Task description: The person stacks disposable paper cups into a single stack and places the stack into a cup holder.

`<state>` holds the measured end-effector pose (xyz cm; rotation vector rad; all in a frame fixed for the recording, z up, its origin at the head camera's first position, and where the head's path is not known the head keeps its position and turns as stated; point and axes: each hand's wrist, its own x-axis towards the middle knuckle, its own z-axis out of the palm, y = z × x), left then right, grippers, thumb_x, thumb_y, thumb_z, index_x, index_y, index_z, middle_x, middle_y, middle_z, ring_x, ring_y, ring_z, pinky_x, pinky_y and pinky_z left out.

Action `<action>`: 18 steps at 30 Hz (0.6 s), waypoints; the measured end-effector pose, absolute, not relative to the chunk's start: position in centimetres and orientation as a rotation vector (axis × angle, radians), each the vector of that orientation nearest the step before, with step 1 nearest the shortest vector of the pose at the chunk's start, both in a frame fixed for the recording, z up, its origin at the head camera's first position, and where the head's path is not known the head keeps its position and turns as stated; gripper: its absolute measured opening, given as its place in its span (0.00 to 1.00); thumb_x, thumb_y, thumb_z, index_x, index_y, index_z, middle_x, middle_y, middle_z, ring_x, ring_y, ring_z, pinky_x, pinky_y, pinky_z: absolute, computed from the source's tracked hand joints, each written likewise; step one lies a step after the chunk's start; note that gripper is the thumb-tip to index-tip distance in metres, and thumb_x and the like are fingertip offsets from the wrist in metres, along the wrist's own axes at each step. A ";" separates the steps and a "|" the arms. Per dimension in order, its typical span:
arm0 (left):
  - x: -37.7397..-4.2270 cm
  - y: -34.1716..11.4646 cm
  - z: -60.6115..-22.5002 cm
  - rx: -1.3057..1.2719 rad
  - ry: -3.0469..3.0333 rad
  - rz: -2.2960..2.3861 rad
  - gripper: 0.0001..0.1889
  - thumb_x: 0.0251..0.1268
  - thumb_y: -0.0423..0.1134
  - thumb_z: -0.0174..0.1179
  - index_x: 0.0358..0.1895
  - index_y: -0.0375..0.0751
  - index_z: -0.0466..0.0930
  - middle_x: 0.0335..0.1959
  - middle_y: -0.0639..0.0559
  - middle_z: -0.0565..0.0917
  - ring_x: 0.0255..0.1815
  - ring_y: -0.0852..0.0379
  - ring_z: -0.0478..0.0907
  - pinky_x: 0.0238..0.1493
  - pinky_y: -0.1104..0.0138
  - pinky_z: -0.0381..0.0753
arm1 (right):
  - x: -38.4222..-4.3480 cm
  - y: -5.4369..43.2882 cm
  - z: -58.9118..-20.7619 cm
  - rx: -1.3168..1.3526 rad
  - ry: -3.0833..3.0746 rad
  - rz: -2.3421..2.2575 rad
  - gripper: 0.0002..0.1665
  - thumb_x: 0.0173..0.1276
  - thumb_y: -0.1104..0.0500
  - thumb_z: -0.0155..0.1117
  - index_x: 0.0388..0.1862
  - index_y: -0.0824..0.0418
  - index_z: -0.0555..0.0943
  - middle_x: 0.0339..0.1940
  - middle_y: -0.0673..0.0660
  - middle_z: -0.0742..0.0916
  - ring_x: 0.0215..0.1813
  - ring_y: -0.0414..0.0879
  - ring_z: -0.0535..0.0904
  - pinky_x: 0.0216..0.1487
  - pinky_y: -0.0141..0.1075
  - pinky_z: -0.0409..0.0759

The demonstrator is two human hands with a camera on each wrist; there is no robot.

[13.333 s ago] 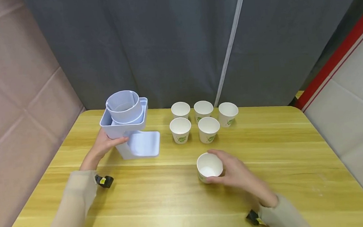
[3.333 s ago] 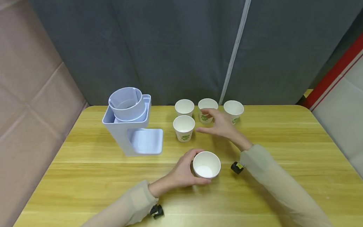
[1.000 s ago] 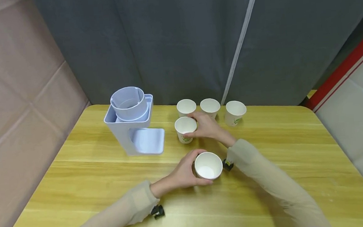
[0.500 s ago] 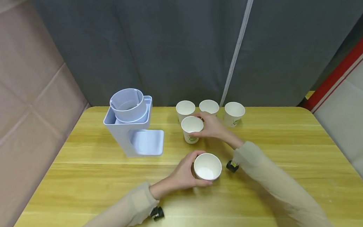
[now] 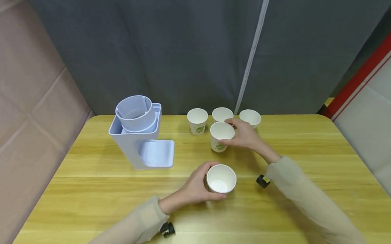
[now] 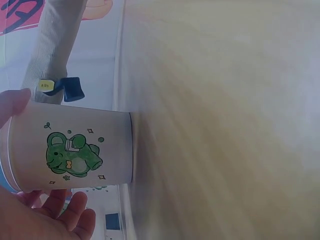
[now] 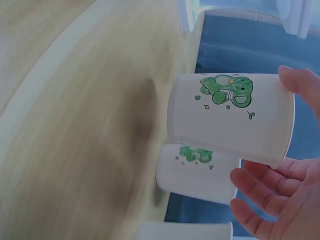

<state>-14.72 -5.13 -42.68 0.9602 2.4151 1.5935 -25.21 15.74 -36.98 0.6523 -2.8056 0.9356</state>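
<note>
My left hand (image 5: pixel 194 184) grips a white paper cup (image 5: pixel 221 178) near the table's middle, fingers and thumb around its sides, its mouth upward. A green cartoon animal is printed on this cup's wall (image 6: pixel 75 155) in the left wrist view. Farther back, my right hand (image 5: pixel 247 135) pinches a second paper cup (image 5: pixel 222 135) between thumb and fingers. In the right wrist view this cup (image 7: pixel 225 120) appears slightly off the tabletop, apart from its shadow. Just behind it stand three more paper cups, at left (image 5: pixel 197 123), middle (image 5: pixel 222 113) and right (image 5: pixel 250 116).
A pale blue plastic stand (image 5: pixel 125 145) with a round cylinder (image 5: pixel 135 118) on top and a flat tray (image 5: pixel 157 154) at its base stands at the back left. A grey curtain (image 5: pixel 177 55) hangs behind the wooden table (image 5: pixel 102 208).
My right hand has taken hold of the front-row cup and carried it rightward. The left hand holds its cup in place; 13.3 seconds ago it was on the blue stand.
</note>
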 end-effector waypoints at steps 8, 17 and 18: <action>-15.0 -5.2 -42.6 0.932 2.404 1.600 0.42 0.35 0.38 0.77 0.59 0.35 0.67 0.53 0.45 0.76 0.53 0.48 0.73 0.57 0.54 0.71 | -24.8 17.2 -36.0 0.618 -2.777 0.918 0.42 0.42 0.51 0.79 0.53 0.71 0.75 0.47 0.65 0.82 0.47 0.58 0.78 0.46 0.48 0.76; -15.1 -5.2 -42.5 0.913 2.401 1.597 0.42 0.35 0.38 0.77 0.59 0.34 0.66 0.54 0.45 0.76 0.54 0.49 0.73 0.57 0.53 0.71 | -23.9 18.6 -34.6 0.559 -2.819 0.968 0.40 0.47 0.53 0.77 0.56 0.72 0.73 0.50 0.67 0.80 0.49 0.60 0.76 0.47 0.50 0.75; -15.1 -5.1 -42.5 0.911 2.401 1.596 0.42 0.35 0.38 0.77 0.59 0.34 0.66 0.54 0.45 0.76 0.54 0.49 0.73 0.56 0.53 0.71 | -23.8 18.8 -34.4 0.548 -2.825 0.967 0.41 0.47 0.53 0.77 0.56 0.72 0.72 0.51 0.67 0.80 0.49 0.60 0.76 0.47 0.50 0.75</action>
